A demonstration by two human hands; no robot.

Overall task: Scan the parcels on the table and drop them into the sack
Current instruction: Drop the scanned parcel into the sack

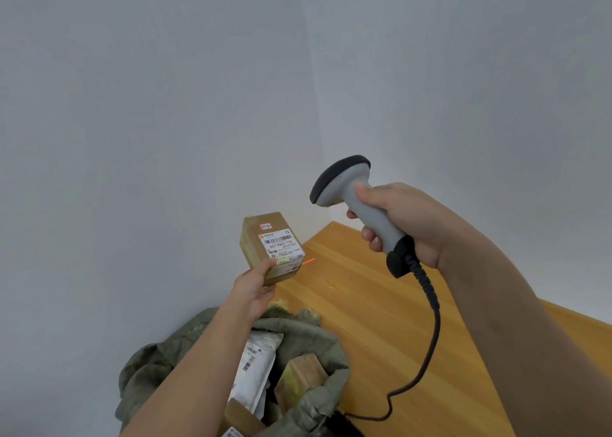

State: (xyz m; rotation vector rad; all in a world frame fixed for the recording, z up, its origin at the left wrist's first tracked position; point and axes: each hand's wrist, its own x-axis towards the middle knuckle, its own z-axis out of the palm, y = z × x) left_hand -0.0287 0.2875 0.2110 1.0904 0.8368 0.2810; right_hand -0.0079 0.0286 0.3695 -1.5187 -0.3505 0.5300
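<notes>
Holding a small brown cardboard parcel with a white barcode label (pixel 272 248) by its lower corner, left hand (pixel 253 291) pinching it above the open olive-green fabric sack (pixel 308 334); right hand (pixel 394 223) wrapped round the grey corded handheld scanner (pixel 356 204). Red scan line (pixel 308 261) landing on the wooden table (pixel 381 304) just past the held corner (not on the label). Likely to misread unless re-aimed; thin corner pinch liable to slip, dropping the parcel in unscanned.

Soft even light, sharp focus, wide-angle edge distortion.
</notes>
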